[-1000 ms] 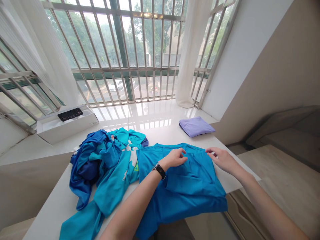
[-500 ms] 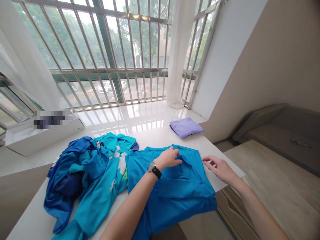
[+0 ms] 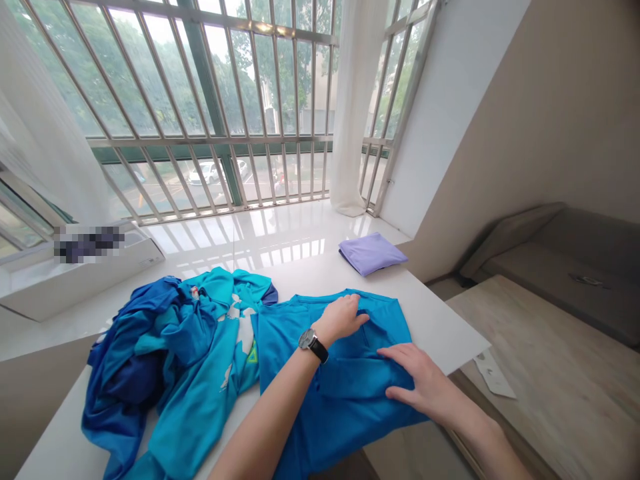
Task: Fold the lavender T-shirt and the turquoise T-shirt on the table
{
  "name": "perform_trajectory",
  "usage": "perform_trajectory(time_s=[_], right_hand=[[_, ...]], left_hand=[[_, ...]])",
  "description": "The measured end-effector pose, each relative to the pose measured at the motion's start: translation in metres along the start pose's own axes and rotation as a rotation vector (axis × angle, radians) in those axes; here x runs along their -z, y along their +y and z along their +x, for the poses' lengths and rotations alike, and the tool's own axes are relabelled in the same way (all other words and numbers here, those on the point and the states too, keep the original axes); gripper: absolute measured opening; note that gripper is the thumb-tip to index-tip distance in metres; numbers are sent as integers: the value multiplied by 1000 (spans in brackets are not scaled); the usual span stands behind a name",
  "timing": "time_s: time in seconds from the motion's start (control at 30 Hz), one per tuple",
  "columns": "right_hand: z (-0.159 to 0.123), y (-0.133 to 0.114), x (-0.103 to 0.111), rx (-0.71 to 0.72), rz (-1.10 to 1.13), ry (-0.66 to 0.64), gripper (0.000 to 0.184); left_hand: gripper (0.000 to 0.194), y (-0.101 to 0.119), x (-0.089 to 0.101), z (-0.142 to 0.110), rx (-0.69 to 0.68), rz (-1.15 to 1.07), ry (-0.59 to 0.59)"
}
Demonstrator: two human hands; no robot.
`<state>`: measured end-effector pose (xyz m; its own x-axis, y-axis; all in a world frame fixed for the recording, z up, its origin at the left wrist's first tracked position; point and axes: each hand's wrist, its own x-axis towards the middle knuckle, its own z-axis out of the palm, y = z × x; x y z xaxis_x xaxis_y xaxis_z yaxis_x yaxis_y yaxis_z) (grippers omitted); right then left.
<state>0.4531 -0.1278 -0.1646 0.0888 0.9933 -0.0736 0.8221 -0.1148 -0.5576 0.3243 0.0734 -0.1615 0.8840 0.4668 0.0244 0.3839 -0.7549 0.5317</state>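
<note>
A blue shirt (image 3: 345, 393) lies spread over the white tabletop, its lower part hanging past the front edge. My left hand (image 3: 344, 317), with a watch on the wrist, rests on the shirt near its far edge; the thumb is apart from the fingers. Over the shirt's right side is my right hand (image 3: 417, 380), its fingers stretched and the thumb spread, touching the cloth. Left of the shirt is a heap of blue and teal clothes (image 3: 200, 360), one with a white print.
A folded purple garment (image 3: 373, 253) lies towards the back right of the white surface (image 3: 440, 313). An open white box (image 3: 85, 273) stands at the left by the barred window. A wooden-looking board (image 3: 550, 340) and a grey sofa (image 3: 575, 260) are at the right.
My right hand has moved left and down from beside the shirt's right edge onto the cloth. My left hand has stayed near the far edge. The shirt's right side is drawn slightly inward.
</note>
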Motion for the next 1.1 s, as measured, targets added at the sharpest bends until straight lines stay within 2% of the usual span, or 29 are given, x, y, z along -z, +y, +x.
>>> perform_trajectory(time_s=[0.13, 0.2, 0.3, 0.47, 0.67, 0.8, 1.1], right_hand=[[-2, 5, 1, 42, -21, -44, 23], [-4, 4, 4, 87, 2, -50, 16], [-9, -2, 10, 111, 78, -79, 15], [-13, -11, 20, 70, 155, -144, 14], [-10, -15, 23, 22, 151, -212, 18], [-9, -15, 25, 28, 146, -232, 23], [-13, -15, 27, -21, 178, -292, 13]], left_hand=[[29, 4, -12, 6, 62, -86, 59], [24, 4, -12, 9, 69, -136, 67], [20, 3, -4, 12, 73, -239, 15], [18, -6, 17, 9, 124, -410, -149], [9, -11, 30, -2, 241, -431, -274], [5, -11, 35, -7, 269, -369, -319], [12, -10, 48, -8, 158, -245, -312]])
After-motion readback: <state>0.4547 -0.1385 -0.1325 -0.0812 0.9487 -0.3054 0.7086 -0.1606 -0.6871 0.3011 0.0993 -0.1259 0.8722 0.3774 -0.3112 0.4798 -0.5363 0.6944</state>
